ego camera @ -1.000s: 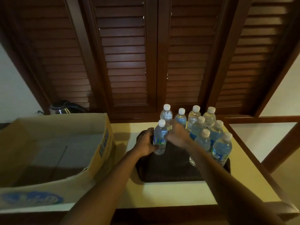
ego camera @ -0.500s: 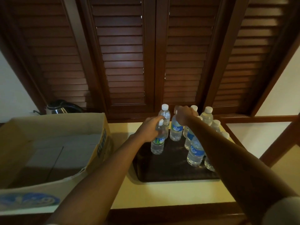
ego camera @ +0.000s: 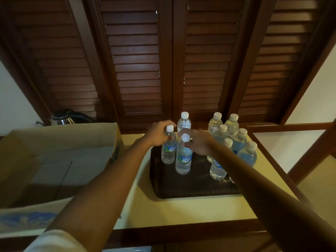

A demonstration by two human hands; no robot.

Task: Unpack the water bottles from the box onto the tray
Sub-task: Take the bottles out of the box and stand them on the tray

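Right-side bottles [ego camera: 218, 168] partly behind forearm [ego camera: 254, 180]

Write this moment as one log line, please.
left hand: grips bottle | right hand: grips second bottle | both on tray | box: looks empty

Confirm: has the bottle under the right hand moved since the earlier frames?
Yes. The bottle left the back row, coming toward the tray's near edge.

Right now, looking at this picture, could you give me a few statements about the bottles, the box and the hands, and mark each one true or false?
1. The cardboard box holds no visible bottles. True.
2. The bottles stand on a dark tray. True.
3. The left hand rests inside the box. False: it grips a bottle near its cap.
4. Some bottles have fallen over. False: all stand upright.
5. The right hand is at a bottle's neck. True.
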